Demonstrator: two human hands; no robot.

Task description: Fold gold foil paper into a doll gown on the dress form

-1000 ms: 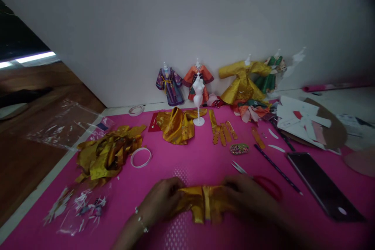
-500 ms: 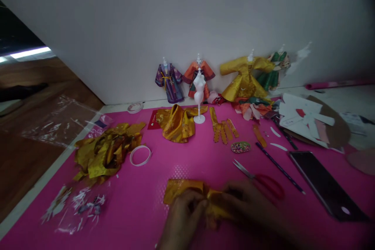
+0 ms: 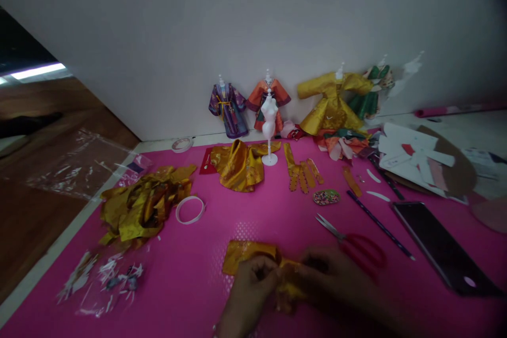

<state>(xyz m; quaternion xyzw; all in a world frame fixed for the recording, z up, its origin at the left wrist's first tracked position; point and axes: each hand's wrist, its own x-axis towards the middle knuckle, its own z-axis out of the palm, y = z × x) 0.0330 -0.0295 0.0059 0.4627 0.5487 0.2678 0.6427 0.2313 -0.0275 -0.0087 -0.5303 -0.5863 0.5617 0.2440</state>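
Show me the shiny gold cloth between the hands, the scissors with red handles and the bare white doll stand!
Gold cloth (image 3: 253, 249): head view, on its flat far edge.
Scissors (image 3: 341, 236): head view, where blades meet handles.
White doll stand (image 3: 269, 128): head view, on its hips.

A person's left hand and right hand draw near each other, fingertips a little apart, as seen from above. The left index finger curls over while the thumb reaches across to the right, the two drawn into a pinch around a small dark hollow. The left wrist comes up from the lower edge. The right hand, back upward, bends its fingers in a pinching grip pointed left; the right forearm slants to the lower right, dim and blurred.
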